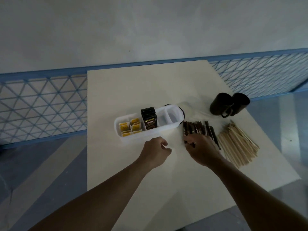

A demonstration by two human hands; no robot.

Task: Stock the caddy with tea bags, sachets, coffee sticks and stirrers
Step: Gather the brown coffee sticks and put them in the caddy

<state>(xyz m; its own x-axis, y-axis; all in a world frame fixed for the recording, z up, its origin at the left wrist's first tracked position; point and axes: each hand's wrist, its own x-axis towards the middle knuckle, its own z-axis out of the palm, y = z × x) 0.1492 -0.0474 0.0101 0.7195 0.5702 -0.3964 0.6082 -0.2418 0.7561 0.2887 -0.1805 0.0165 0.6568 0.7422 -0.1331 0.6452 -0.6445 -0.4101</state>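
Though caddy [133,139] held tea bags [130,128] and sachets [149,120], fingers of right hand [202,147] gripped coffee sticks [195,129] beside it; left hand [155,151] slack, empty; stirrers [238,144] unstocked.

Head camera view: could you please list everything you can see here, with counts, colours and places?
caddy: one, translucent white, mid-table; its right-hand compartments look empty
tea bags: several, yellow, in the caddy's left compartments
sachets: a stack, black, upright in the caddy's middle compartment
coffee sticks: a row, dark brown, on the table right of the caddy
stirrers: a pile, pale wood, right of the coffee sticks
mugs: two, black, side by side, far right of the table
table: one, white
fence: one, blue mesh, behind the table
left hand: empty, loosely curled, near the caddy's front
right hand: fingers curled over the coffee sticks' near ends
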